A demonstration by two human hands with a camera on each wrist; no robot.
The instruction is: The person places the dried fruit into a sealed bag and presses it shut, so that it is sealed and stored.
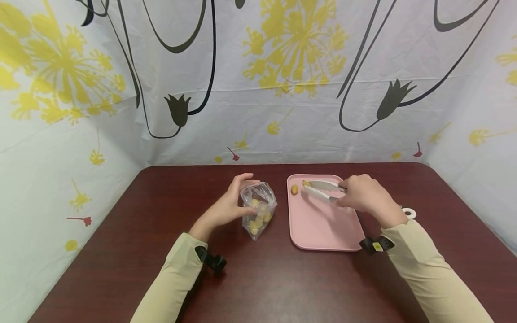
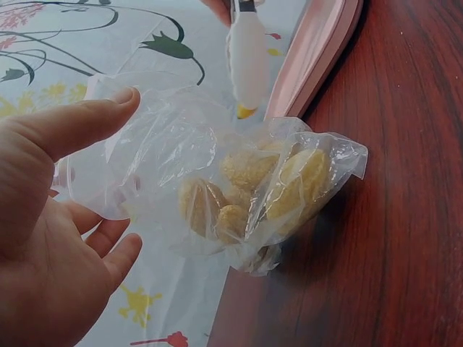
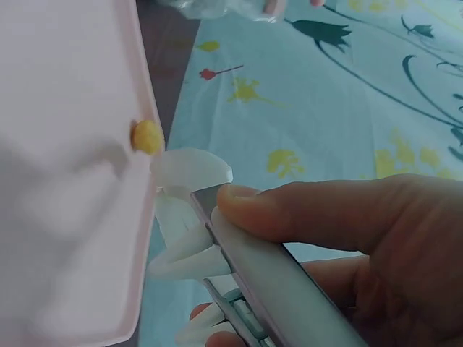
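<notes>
My left hand (image 1: 226,204) holds a clear plastic bag (image 1: 246,220) by its mouth, thumb in front and fingers curled behind. Several small oval yellow-brown pieces (image 2: 300,184) lie in the bag's lower part. In my right hand (image 1: 365,197) is a pair of metal tongs (image 3: 278,282) with white tips, gripped between thumb and fingers. The tips reach over the far left corner of a pink tray (image 1: 323,229). One yellow-brown piece (image 1: 306,183) shows at the tips, and another piece (image 1: 294,189) lies beside it against the tray's left edge.
A white ring-shaped roll (image 1: 409,213) sits on the dark red-brown table (image 1: 258,287), partly behind my right wrist. Flower-printed cloth (image 1: 226,103) hangs along the back and both sides of the table. Black camera straps circle both wrists.
</notes>
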